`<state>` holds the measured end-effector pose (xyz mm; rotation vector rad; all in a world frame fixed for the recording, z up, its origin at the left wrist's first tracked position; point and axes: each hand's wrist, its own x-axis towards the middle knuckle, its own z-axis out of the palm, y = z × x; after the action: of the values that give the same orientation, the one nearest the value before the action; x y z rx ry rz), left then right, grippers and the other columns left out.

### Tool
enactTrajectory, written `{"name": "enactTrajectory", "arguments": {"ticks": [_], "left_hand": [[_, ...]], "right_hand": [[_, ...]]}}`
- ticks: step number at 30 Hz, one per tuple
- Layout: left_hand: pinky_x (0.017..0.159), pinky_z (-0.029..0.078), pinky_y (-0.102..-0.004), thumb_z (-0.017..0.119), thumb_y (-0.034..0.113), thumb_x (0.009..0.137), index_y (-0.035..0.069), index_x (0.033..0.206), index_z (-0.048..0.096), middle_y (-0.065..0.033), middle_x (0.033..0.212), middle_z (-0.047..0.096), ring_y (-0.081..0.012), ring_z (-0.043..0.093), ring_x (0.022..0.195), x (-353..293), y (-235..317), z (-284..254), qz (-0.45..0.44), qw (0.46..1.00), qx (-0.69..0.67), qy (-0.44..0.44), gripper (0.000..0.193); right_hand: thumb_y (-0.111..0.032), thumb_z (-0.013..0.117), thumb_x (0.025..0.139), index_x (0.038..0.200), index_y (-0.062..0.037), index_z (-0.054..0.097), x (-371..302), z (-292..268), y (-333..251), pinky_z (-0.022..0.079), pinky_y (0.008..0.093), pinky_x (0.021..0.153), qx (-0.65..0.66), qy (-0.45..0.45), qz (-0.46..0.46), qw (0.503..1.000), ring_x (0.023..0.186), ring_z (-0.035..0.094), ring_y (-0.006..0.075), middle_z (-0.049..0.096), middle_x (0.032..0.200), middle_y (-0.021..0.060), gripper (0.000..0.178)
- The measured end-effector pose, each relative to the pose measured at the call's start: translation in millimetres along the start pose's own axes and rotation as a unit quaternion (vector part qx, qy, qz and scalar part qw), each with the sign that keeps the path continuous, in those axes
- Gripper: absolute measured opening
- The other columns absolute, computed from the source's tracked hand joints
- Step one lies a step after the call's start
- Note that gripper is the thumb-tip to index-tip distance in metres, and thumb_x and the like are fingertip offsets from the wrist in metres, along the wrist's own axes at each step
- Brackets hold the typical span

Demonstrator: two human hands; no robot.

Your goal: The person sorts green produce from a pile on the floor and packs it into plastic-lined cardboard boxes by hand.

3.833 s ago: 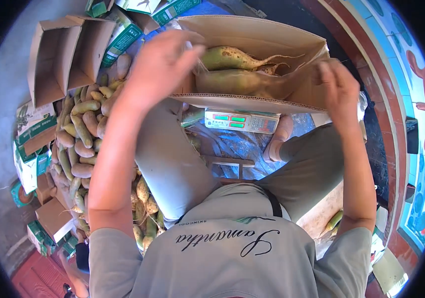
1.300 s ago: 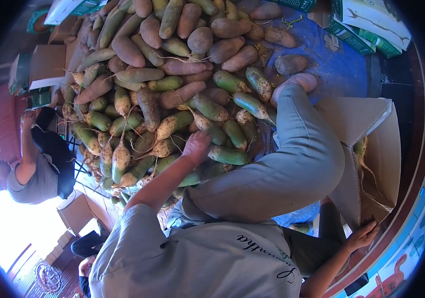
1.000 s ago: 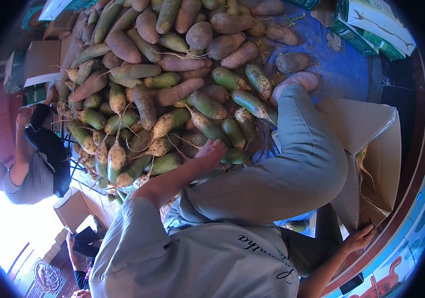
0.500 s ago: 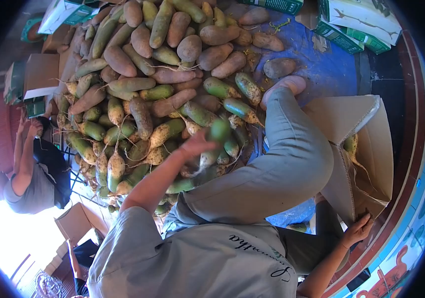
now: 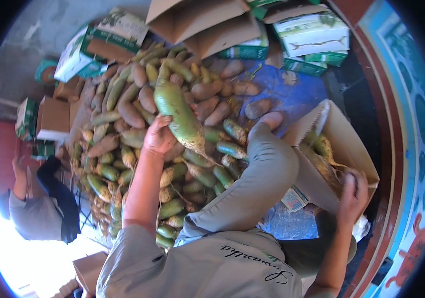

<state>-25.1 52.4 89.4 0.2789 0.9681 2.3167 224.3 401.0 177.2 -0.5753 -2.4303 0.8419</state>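
Observation:
My left hand (image 5: 159, 135) grips a large green radish (image 5: 178, 111) with a pale, tapering root, raised above a big heap of radishes (image 5: 172, 174). Beside my bent knee on the right, a cardboard box (image 5: 317, 171) stands open with its inside facing me. Inside it lies a green radish (image 5: 323, 147) with a thin, trailing root. My right hand (image 5: 352, 198) is at the box's near rim, somewhat blurred, its fingers stretched out and apart. Nothing shows in that hand; whether it touches the rim is unclear.
Green-and-white cartons (image 5: 312, 35) and open brown boxes (image 5: 197, 25) stand along the far side. A blue sheet (image 5: 292, 94) lies under the heap. Another person (image 5: 43, 213) works at the left. A tiled wall (image 5: 416, 99) curves along the right.
My left hand has lifted the green radish up and away from the heap, over its middle. My right hand has left its grip under the box's corner and moved up along the rim. The view has shifted.

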Motion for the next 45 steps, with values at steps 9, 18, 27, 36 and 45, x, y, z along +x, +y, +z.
{"name": "enactTrajectory", "arguments": {"ticks": [9,18,27,36,45], "left_hand": [[0.104,0.027,-0.0485,0.066,0.03,0.073,0.004,0.126,0.038,-0.0223,0.13,0.037,-0.0346,0.036,0.123,28,9,203,0.095,0.98,0.099,-0.144,0.066],[0.091,0.042,-0.0415,0.035,0.025,0.095,0.0,0.095,0.057,-0.0159,0.103,0.059,-0.0291,0.056,0.098,61,-65,251,-0.097,0.988,0.085,-0.081,0.033],[0.084,0.045,-0.0343,0.05,0.024,0.086,-0.004,0.102,0.057,-0.0166,0.096,0.063,-0.0284,0.06,0.093,115,-192,280,-0.052,0.602,0.698,-0.385,0.032],[0.09,0.041,-0.0401,0.05,0.042,0.085,0.002,0.116,0.051,-0.0179,0.116,0.054,-0.0337,0.052,0.104,122,-286,254,-0.231,0.388,0.755,-0.476,0.051],[0.085,0.041,-0.0431,0.033,0.047,0.09,-0.002,0.087,0.065,-0.0234,0.096,0.059,-0.0386,0.055,0.093,100,-257,252,-0.282,0.416,0.676,-0.539,0.059]], "right_hand": [[-0.02,0.074,0.063,0.129,-0.0079,0.036,41,56,-116,0.045,0.0405,0.076,0.098,-0.009,-0.214,0.972,0.091,0.052,0.0329,0.046,0.107,0.0187,0.077],[-0.016,0.075,0.063,0.122,-0.0029,0.044,12,-35,-19,0.041,0.0327,0.089,0.124,-0.109,-0.071,0.984,0.105,0.053,0.025,0.051,0.114,0.0137,0.069],[-0.012,0.075,0.062,0.119,-0.0001,0.047,-11,-142,53,0.046,0.0318,0.08,0.047,-0.058,0.135,0.988,0.09,0.058,0.0213,0.059,0.098,0.0127,0.065],[-0.017,0.066,0.062,0.1,-0.0046,0.056,37,-128,82,0.048,0.0378,0.072,-0.387,-0.269,0.094,0.877,0.082,0.06,0.0301,0.06,0.088,0.0165,0.04],[-0.015,0.068,0.063,0.104,-0.0106,0.059,86,-29,144,0.048,0.0348,0.077,-0.448,-0.539,0.047,0.712,0.094,0.06,0.0253,0.064,0.095,0.0098,0.042]]}}
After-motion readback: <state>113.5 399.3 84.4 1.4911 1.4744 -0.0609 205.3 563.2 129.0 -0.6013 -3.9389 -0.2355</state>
